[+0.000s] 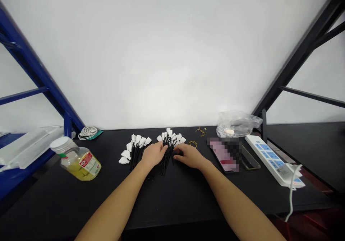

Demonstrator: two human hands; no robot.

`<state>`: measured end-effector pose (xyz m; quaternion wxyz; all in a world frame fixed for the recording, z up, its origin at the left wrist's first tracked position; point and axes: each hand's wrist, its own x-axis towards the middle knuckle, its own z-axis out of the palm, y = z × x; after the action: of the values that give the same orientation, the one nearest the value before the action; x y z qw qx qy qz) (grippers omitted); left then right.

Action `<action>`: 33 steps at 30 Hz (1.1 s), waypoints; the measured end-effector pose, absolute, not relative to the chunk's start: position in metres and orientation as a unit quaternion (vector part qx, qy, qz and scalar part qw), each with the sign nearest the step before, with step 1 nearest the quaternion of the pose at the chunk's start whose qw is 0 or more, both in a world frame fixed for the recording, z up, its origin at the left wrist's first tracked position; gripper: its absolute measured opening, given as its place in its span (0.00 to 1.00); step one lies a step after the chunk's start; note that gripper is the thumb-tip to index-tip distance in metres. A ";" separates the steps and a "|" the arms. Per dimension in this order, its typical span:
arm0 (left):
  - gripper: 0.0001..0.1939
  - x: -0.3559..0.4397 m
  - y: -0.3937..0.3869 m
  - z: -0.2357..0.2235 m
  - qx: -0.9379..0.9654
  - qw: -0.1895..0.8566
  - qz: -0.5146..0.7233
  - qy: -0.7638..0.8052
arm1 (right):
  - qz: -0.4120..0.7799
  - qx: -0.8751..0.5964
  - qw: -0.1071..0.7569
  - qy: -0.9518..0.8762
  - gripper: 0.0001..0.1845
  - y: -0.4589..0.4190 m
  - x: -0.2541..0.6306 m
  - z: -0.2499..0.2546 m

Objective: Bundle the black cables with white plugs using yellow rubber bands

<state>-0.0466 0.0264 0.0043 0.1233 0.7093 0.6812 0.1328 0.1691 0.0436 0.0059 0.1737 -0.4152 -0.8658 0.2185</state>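
In the middle of the black table lies a bundle of short black cables with white connector ends [167, 137], which fan out toward the wall. My left hand [154, 154] is closed at the bundle's left side, its thumb against the cables and its other fingers mostly hidden. On the right side, my right hand [190, 155] has thumb and forefinger apart, with the fingertips near the cables. A second group of similar black cables with white ends [135, 148] lies left of my left hand and is partly covered by it.
Yellow rubber bands [193, 144] lie beyond my right hand. To the right are two phones [250, 158], one blurred out, a plastic bag [237, 122] and a white power strip [273, 160]. At left stand a clear jar [84, 163] and a coiled white cable [88, 132].
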 end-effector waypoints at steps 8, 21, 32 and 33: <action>0.17 -0.041 0.022 0.010 0.714 0.061 0.176 0.675 | 0.216 -0.415 0.174 -0.867 0.15 0.043 0.169 0.006; 0.17 -0.044 0.025 0.005 0.709 0.147 0.194 0.662 | 0.209 -0.415 0.184 -0.866 0.17 0.042 0.167 0.006; 0.22 -0.050 0.037 -0.011 0.674 0.258 0.273 0.636 | 0.210 -0.415 0.193 -0.864 0.22 0.040 0.161 0.001; 0.22 -0.050 0.038 -0.012 0.671 0.268 0.282 0.631 | 0.207 -0.413 0.191 -0.866 0.21 0.040 0.161 0.001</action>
<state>-0.0501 0.0381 -0.0118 0.2682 0.6711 0.6312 0.2815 0.1607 0.0404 0.0010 0.1911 -0.4134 -0.8659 0.2068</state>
